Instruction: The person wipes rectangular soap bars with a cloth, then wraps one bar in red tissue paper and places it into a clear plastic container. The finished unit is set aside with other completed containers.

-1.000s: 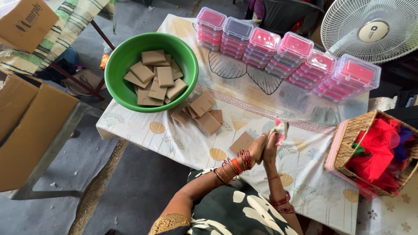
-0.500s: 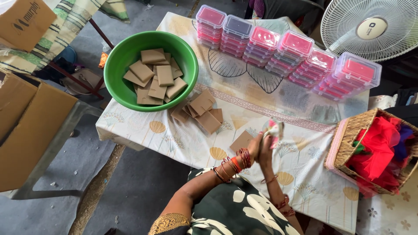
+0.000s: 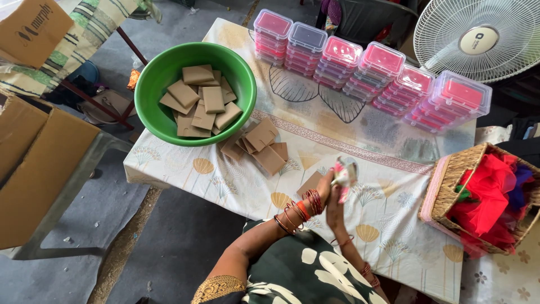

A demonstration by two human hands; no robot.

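- Basin (image 3: 163, 79): green.
- Square pads (image 3: 198, 101): tan-brown.
- Stacked lidded containers (image 3: 382, 70): clear, pink contents.
- Counter cloth (image 3: 388, 208): cream, yellow fan motifs, grey leaf outlines.
- Wicker basket (image 3: 444, 191): tan; fabric inside red.
- Bangles (image 3: 306, 205): red, orange.
- Fan (image 3: 478, 34): white.

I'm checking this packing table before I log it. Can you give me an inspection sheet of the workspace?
Surface: table under a leaf-print cloth.
Job's things: small pink and white item held in both hands; brown squares beside it, more in the green bowl.
Clutter: stacked clear boxes with pink contents; wicker basket of red fabric.
Grippers: left hand and right hand closed on the item.
Cables: nothing seen.
Surroundings: fan, cardboard boxes.
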